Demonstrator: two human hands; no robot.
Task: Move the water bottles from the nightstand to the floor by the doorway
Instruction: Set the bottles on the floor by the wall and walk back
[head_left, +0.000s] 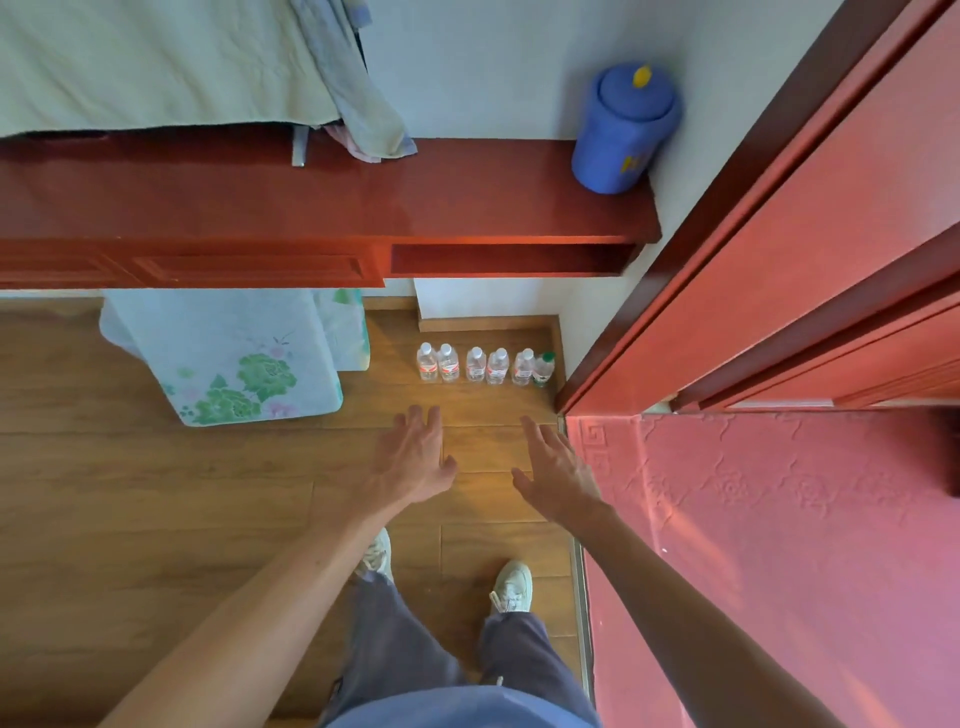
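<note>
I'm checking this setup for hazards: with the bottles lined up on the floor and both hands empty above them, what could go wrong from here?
1. The six water bottles stand upright in a tight row on the wood floor; knocking one could topple its neighbours.
2. They sit right by the door frame, where someone coming through might kick them.
3. The left hand and right hand, both open, are close above them and could brush one.

bright daylight | perhaps from right | soft shadows | edges bowed | slight blur
</note>
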